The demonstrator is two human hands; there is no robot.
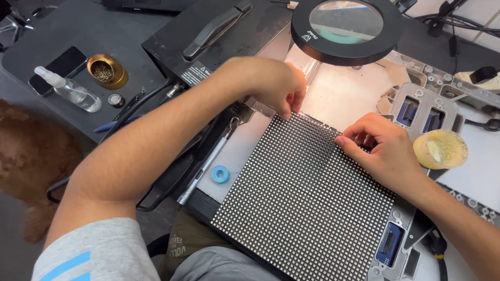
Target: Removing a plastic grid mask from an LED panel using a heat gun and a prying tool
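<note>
Working a dotted panel (302,203) at its far edge, under the round magnifier lamp (346,28).

Panel lies flat on the bench, turned like a diamond, long axis running from the near-left corner up toward the lamp, its far edge pointing there. Left hand (276,83) has fingertips bunched, pinching something too small to tell at that far corner; right hand (383,148) rests curled fingers on the right edge, pressing the grid. Risk, I'd judge: a slipping fingertip could knock off tiny dots, or the panel could skid toward the blue solder spool (220,174) and pen-like tool (205,166) beside it.
</note>
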